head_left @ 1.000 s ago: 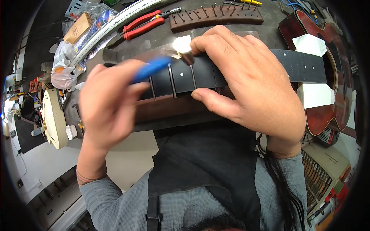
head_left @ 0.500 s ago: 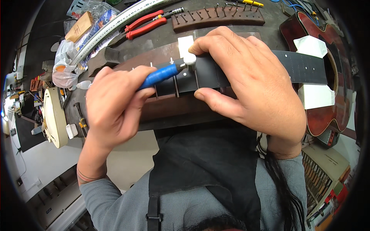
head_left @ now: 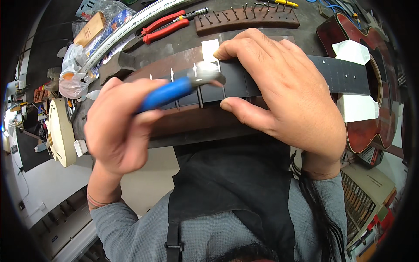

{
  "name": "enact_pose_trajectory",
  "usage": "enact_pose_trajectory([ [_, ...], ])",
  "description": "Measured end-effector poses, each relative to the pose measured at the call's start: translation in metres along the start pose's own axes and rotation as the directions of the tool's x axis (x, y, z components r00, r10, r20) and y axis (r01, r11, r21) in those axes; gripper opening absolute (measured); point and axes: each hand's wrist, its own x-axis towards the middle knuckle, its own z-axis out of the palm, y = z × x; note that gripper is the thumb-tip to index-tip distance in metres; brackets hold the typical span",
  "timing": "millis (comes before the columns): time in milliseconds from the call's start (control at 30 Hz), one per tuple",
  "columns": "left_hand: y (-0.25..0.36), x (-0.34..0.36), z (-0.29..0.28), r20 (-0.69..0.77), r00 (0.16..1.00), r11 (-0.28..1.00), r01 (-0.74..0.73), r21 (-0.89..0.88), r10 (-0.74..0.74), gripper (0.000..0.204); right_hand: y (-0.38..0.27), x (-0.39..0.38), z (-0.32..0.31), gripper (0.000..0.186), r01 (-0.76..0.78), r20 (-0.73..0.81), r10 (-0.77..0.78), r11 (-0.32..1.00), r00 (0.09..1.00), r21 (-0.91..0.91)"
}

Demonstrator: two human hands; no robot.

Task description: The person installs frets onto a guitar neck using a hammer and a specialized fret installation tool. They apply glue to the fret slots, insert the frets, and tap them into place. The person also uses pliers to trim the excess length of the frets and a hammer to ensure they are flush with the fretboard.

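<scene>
My left hand (head_left: 120, 124) is closed round the blue handle of a hammer (head_left: 168, 94); its metal head, smeared by motion, is raised above the fingerboard. My right hand (head_left: 286, 87) arches across the dark guitar fingerboard (head_left: 238, 81), thumb at the near edge and index finger at the far edge, by the two ends of a fret wire (head_left: 224, 91). The palm hides part of the fingerboard. Several more fret wires (head_left: 199, 94) lie across it to the left, their ends sticking out past the edges. White tape (head_left: 210, 50) shows beside my index fingertip.
The dark red guitar body (head_left: 379, 131) is at the right, with white paper pieces (head_left: 358, 109) by its soundhole. Beyond the neck lie a wooden block holding fret wires (head_left: 248, 26), red-handled cutters (head_left: 168, 30) and a long ruler (head_left: 126, 32). A cream guitar body (head_left: 61, 133) stands at left.
The hammer head has lifted off the fret wire, and my left hand has drawn back to the left with it. My right hand has stayed almost where it was.
</scene>
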Motion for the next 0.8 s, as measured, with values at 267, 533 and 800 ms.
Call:
enact_pose_trajectory([
  [267, -0.005, 0.006, 0.007, 0.19, 0.981, 0.975, -0.069, 0.213, 0.028, 0.029, 0.0, -0.001, 0.0, 0.06, -0.007, 0.009, 0.007, 1.0, 1.0, 0.004],
  [533, -0.005, -0.018, 0.008, -0.164, 0.986, 0.995, -0.009, -0.1, -0.008, 0.035, 0.001, -0.004, -0.003, 0.06, 0.013, 0.013, -0.013, 1.0, 1.0, 0.029],
  [800, -0.001, -0.015, 0.0, -0.067, 0.998, 0.994, -0.023, -0.11, 0.016, 0.027, 0.0, -0.003, -0.005, 0.061, 0.002, 0.039, -0.003, 1.0, 0.999, 0.028],
])
